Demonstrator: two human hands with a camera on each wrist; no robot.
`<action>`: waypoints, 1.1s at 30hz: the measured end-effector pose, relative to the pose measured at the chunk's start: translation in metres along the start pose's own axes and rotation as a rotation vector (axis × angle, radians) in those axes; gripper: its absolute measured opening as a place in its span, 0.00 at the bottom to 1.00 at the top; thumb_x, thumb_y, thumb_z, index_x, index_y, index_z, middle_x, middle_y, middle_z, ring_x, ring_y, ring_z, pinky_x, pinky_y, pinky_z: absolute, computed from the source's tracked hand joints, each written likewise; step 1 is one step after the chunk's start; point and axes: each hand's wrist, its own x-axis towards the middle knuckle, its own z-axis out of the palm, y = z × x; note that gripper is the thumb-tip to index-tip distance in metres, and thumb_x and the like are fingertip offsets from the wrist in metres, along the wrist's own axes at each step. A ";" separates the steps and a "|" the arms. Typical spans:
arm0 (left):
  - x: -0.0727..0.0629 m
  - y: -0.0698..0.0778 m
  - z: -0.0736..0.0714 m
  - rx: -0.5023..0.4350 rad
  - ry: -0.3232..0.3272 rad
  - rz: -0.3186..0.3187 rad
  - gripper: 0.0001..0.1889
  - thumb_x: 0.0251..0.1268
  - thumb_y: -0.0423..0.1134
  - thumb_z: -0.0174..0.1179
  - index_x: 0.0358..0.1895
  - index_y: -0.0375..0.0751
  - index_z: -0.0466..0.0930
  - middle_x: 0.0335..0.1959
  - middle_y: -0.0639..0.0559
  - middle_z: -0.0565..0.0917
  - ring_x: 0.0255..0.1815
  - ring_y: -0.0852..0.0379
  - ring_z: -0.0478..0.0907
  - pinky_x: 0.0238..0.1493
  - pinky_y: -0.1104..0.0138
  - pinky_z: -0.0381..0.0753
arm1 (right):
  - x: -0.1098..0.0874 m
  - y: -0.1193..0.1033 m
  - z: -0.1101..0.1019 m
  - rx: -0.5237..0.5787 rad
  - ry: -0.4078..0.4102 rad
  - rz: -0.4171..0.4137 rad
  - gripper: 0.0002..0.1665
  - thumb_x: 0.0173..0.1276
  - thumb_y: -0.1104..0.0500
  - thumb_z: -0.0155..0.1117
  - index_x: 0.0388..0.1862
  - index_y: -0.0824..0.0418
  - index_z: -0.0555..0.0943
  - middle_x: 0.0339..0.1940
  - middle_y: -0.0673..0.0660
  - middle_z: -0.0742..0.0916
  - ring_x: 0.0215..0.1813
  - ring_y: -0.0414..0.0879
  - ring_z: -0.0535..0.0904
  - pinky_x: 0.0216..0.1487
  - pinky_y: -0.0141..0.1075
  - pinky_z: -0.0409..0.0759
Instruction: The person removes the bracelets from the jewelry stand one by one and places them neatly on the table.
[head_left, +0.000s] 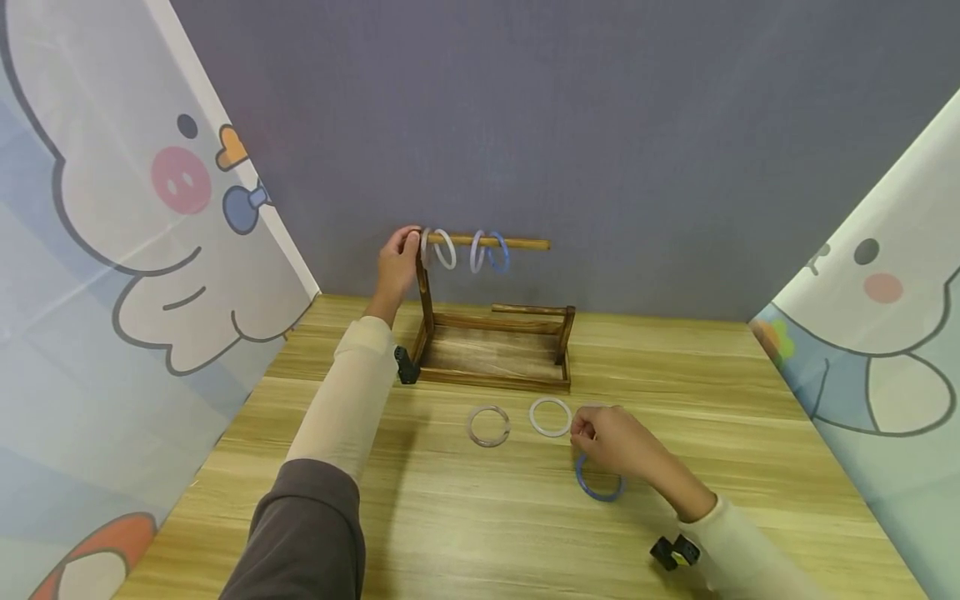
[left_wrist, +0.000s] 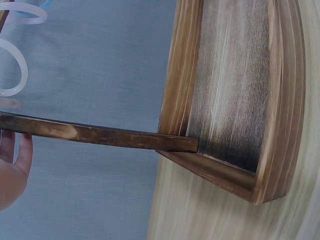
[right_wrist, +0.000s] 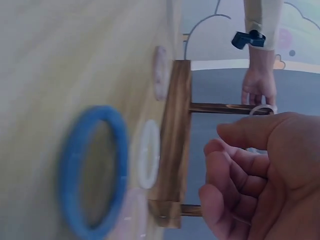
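Observation:
My left hand (head_left: 397,265) grips the top of the tall post of a wooden bangle stand (head_left: 495,384), thumb on the near side. On the stand's upper bar (head_left: 528,244) hang several bangles: a pinkish one beside the post, a white one (head_left: 453,253), a lavender one (head_left: 473,257) and a blue one (head_left: 507,257). Over the table, my right hand (head_left: 618,442) has loosely curled fingers with nothing between them. Just below it lies a blue bangle (right_wrist: 66,175). A pale pink bangle (right_wrist: 131,222) is mostly hidden by this hand in the head view.
A white bangle (head_left: 551,435) and a brownish-pink bangle (head_left: 488,445) lie on the wooden table (head_left: 450,533) in front of the stand. The stand has a lower bar (head_left: 525,309) on a short right post. A grey backdrop (head_left: 637,150) rises behind, with printed cartoon panels at both sides.

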 end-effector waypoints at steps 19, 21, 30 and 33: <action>-0.001 0.000 -0.001 -0.028 -0.009 -0.010 0.21 0.82 0.52 0.47 0.68 0.49 0.76 0.64 0.44 0.79 0.62 0.50 0.76 0.65 0.58 0.75 | 0.056 -0.014 -0.045 0.039 0.176 -0.050 0.07 0.75 0.62 0.60 0.45 0.60 0.84 0.36 0.58 0.89 0.31 0.42 0.82 0.31 0.36 0.78; -0.001 0.001 -0.001 -0.033 -0.007 -0.005 0.21 0.82 0.51 0.47 0.68 0.48 0.76 0.64 0.44 0.79 0.61 0.50 0.76 0.64 0.58 0.76 | 0.059 -0.015 -0.050 0.040 0.190 -0.059 0.07 0.75 0.62 0.60 0.45 0.60 0.84 0.37 0.59 0.89 0.31 0.43 0.83 0.31 0.36 0.79; -0.001 0.001 -0.001 -0.039 -0.012 -0.008 0.20 0.82 0.51 0.48 0.67 0.49 0.76 0.63 0.44 0.80 0.60 0.50 0.76 0.64 0.57 0.76 | 0.078 -0.022 -0.065 0.044 0.240 -0.037 0.09 0.76 0.59 0.59 0.47 0.60 0.84 0.40 0.59 0.89 0.34 0.47 0.84 0.31 0.37 0.78; -0.001 0.001 -0.001 -0.035 -0.015 -0.007 0.21 0.82 0.51 0.47 0.67 0.49 0.76 0.63 0.44 0.80 0.59 0.50 0.77 0.63 0.57 0.77 | 0.085 -0.026 -0.067 0.053 0.278 -0.035 0.10 0.76 0.58 0.59 0.48 0.59 0.84 0.40 0.58 0.89 0.35 0.48 0.84 0.32 0.38 0.78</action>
